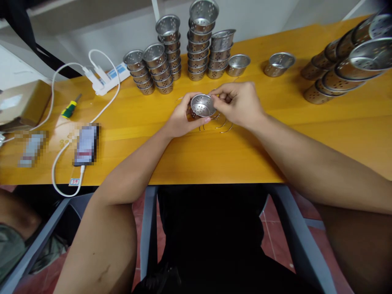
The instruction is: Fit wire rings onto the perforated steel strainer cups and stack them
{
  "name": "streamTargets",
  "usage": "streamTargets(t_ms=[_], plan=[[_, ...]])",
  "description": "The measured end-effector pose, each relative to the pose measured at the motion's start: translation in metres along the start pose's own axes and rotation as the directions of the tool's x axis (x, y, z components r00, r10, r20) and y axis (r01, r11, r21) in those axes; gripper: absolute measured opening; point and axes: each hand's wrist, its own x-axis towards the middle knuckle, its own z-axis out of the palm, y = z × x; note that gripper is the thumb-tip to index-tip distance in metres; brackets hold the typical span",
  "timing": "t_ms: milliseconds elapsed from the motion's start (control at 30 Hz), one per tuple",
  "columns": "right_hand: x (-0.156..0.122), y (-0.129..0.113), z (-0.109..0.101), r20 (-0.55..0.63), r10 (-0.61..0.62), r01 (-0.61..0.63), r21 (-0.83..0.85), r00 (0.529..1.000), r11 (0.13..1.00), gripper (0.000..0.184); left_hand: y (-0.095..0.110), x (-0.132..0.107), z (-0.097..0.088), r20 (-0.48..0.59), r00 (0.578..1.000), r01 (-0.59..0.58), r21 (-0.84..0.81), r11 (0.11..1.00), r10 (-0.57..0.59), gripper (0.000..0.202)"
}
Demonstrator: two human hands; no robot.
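Note:
A small perforated metal cup (203, 107) is held over the middle of the table, its mouth tipped upward. My left hand (183, 118) wraps round its left side, thumb along the front. At the cup's right rim, my right hand (237, 103) is closed in a pinch; whatever its fingertips grip is too small to make out. Several thin curved wire pieces (226, 127) lie on the table just below and beside the cup, partly hidden by my hands.
Stacks of similar cups (197, 53) stand along the back. Single cups (239, 65) sit nearby, and leaning stacks (339, 77) fill the right. On the left are a power strip (114, 77), screwdriver (71, 108), phone (86, 145) on a white cable, and cardboard box (33, 102).

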Motion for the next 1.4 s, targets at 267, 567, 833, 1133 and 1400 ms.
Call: streamTargets(t_ms=[267,567,833,1133,1400], plan=[[-0.002,-0.006,0.002,-0.001,0.049,-0.049,-0.015,0.999,0.999,0.047,-0.002,0.0,0.002,0.024,0.999,-0.04,0.009,0.999,0.04,0.108],[0.001,-0.002,0.009,-0.043,0.016,-0.012,0.086,0.999,0.996,0.049,0.007,0.002,0.0,0.026,0.999,-0.024,0.052,0.998,0.023,0.112],[-0.004,-0.011,0.024,-0.043,0.029,-0.023,0.121,0.999,0.992,0.04,0.017,0.006,0.006,-0.046,0.999,0.005,0.112,0.994,0.0,0.125],[0.002,-0.021,0.004,0.153,0.027,-0.076,0.322,0.988,0.944,0.048,0.024,0.004,0.004,-0.043,0.987,0.15,-0.058,0.987,-0.153,0.101],[0.003,-0.032,-0.01,0.314,0.008,-0.167,0.483,0.949,0.86,0.075,0.016,0.004,-0.004,0.009,0.995,0.103,-0.112,0.988,-0.102,0.099]])
